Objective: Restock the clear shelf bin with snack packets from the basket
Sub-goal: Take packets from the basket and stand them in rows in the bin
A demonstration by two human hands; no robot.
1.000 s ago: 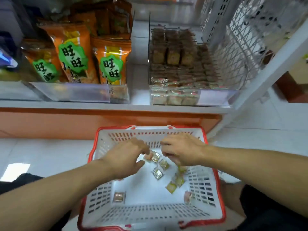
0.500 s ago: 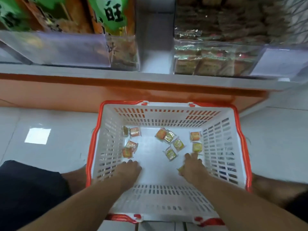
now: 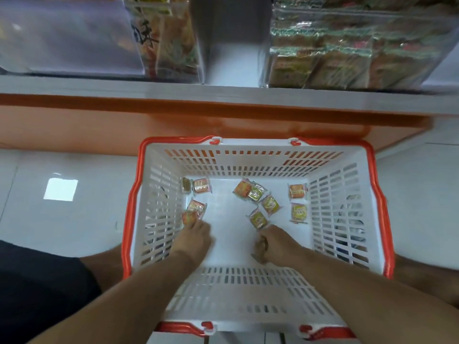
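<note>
Both my hands are down inside the white basket (image 3: 330, 219) w/ the red rim, which sits on the pale tiled floor (image 3: 62, 219) right in front of the shelf (image 3: 223, 88).

Left hand (image 3: 195, 238): fingers curled, tips on an orange-ish snack packet (image 3: 189, 217) near the left wall of the basket. Looks like I'm pinching it, fingertips touching its near edge. Another packet (image 3: 197, 207) lies just behind it, overlapping.

Right hand (image 3: 272, 240): fingers curled under, knuckles up, at the near edge of a yellow-green packet (image 3: 258, 218). Can't tell if I've got hold of anything – fingertips are hidden under the hand.

Rest of the packets are loose on the basket bottom: two at the far left corner (image 3: 201, 186), an orange one and a green one touching mid-back (image 3: 243, 188), one yellow-green just right of those (image 3: 270, 204), and two stacked front-to-back by the right wall, orange (image 3: 296, 191) behind, yellow (image 3: 299, 212) in front.

The clear bin (image 3: 360, 45) is up on the shelf, above-right of the basket, well apart from my hands. It's packed w/ brownish packets in rows; details blurred. To the left on the same shelf is another clear holder (image 3: 171, 40) w/ bigger orange bags. Orange panel (image 3: 99, 120) runs under the shelf edge.
</note>
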